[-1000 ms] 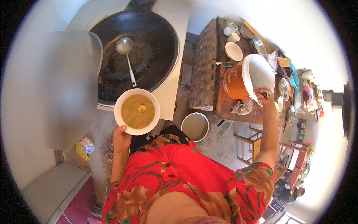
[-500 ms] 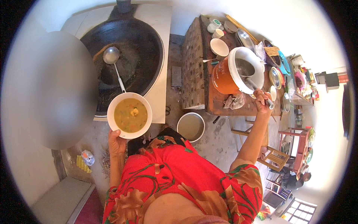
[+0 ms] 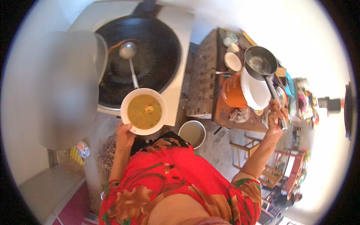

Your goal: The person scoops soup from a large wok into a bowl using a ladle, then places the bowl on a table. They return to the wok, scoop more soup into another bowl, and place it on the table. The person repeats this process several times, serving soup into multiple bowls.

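My left hand (image 3: 125,134) grips the edge of a white bowl (image 3: 158,125), thumb on its rim. Yellowish soup (image 3: 142,114) with small bits fills much of it. The bowl is held over the near edge of a large black wok (image 3: 163,45), where a metal ladle (image 3: 128,50) lies with its handle toward me. On the right, my right hand (image 3: 276,115) is closed round the long handle of a dark dipper (image 3: 260,60). That dipper hangs above an orange bucket (image 3: 233,92) with a white inside. Whether it holds liquid is unclear.
A metal pot (image 3: 204,137) stands on the floor between stove and table. On the wooden table are a small white bowl (image 3: 233,61), a crumpled cloth (image 3: 239,115) and other dishes. Wooden stools (image 3: 243,148) stand at the right. A blurred grey shape (image 3: 69,93) covers the left side.
My right hand has raised the dipper out of the bucket and moved to the right. The soup bowl stays in my left hand. The whole view has shifted slightly.
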`<state>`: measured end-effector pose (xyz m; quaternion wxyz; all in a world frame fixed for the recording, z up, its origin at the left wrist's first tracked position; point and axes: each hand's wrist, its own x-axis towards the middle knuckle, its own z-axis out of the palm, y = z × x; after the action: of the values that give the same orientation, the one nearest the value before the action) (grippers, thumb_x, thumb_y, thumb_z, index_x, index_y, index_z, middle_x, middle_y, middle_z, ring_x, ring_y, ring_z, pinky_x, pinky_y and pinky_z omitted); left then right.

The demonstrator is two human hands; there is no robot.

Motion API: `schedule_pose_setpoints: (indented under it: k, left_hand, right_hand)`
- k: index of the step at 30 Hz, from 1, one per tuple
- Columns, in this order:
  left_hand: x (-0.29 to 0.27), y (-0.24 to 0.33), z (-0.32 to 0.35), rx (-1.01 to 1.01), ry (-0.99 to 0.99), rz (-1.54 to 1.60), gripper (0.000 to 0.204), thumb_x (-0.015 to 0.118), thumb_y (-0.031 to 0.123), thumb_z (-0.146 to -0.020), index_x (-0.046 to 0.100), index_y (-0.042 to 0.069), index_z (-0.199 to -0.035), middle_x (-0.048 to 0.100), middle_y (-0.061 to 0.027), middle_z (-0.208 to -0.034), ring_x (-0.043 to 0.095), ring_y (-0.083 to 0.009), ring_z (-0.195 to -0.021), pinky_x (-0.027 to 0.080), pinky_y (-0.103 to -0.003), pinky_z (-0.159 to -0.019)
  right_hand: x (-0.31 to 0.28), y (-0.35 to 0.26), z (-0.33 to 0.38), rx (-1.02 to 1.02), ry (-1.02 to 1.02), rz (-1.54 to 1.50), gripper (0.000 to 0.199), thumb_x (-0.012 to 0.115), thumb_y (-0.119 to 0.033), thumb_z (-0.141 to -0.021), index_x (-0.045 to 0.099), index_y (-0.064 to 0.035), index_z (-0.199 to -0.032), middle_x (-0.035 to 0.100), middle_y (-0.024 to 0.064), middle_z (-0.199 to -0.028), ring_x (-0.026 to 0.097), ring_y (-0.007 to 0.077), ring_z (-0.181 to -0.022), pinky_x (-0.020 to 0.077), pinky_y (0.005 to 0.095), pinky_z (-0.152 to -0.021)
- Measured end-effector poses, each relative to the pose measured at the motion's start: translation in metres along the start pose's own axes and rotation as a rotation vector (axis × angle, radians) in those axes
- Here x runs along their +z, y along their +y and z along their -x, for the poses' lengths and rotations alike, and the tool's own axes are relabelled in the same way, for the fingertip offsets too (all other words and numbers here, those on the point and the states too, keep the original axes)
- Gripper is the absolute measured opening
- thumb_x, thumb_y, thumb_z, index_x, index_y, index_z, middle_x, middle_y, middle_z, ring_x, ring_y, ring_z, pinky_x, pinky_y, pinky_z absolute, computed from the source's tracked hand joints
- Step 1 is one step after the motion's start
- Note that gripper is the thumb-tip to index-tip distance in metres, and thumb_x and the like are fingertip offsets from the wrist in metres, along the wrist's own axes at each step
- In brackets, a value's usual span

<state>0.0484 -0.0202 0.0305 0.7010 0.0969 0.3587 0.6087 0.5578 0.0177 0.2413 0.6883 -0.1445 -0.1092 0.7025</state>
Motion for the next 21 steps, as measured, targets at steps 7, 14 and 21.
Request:
schedule_pose_setpoints:
  k: [7,14,21]
  left_hand:
    - [-0.01,-0.007,0.009,0.011,0.017,0.066,0.052,0.061,0.004,-0.07,0.048,-0.005,-0.12,0.059,-0.0126,-0.112,0.059,-0.0217,-0.102,0.045,-0.034,-0.092]
    - [-0.007,-0.004,0.03,0.057,0.062,0.087,0.049,0.062,0.004,-0.07,0.051,-0.003,-0.118,0.061,-0.011,-0.11,0.059,-0.0204,-0.101,0.045,-0.033,-0.092]
    - [-0.005,-0.006,0.039,0.087,0.092,0.108,0.048,0.065,0.005,-0.07,0.052,-0.002,-0.117,0.061,-0.0105,-0.11,0.059,-0.0201,-0.101,0.045,-0.034,-0.092]
  right_hand:
    - [0.022,0.063,-0.035,0.222,-0.026,0.071,0.07,0.044,0.003,-0.08,0.011,0.003,-0.142,0.037,0.0109,-0.091,0.043,0.0106,-0.049,0.0311,0.0245,-0.035]
    - [0.003,0.158,-0.095,0.486,0.077,0.253,0.069,0.048,0.003,-0.074,0.026,-0.0068,-0.139,0.04,0.0104,-0.086,0.042,0.0117,-0.051,0.0338,0.0223,-0.034]
    - [-0.004,0.235,-0.127,0.57,0.033,0.788,0.083,0.049,0.004,-0.07,0.016,-0.0134,-0.144,0.05,0.0116,-0.077,0.047,0.0125,-0.047,0.0365,0.0239,-0.034]
